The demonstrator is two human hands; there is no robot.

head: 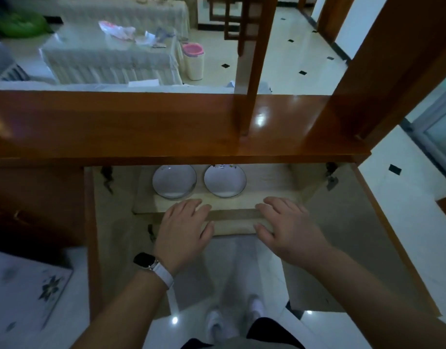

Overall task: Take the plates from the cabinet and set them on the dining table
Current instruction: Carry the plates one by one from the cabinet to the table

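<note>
Plates sit side by side on the pale shelf (216, 201) inside the open wooden cabinet (166, 127), tucked just under the overhang of its top. The left plate (174, 181) and the right plate (225, 180) lie flat, rims near each other yet apart, each set back from the shelf's front edge with a bare strip of board before it. On that front edge rest both hands, palms down and fingers spread, gripping nothing: the left hand (185, 229), with a watch (144, 260) on its wrist, lies in front of the left plate; the right hand (288, 226) lies further right than the right plate. The hands are well apart, and open shelf edge shows between them. Cabinet doors (383, 238) stand swung wide to either side, leaving the opening unobstructed above the person's feet.
</note>
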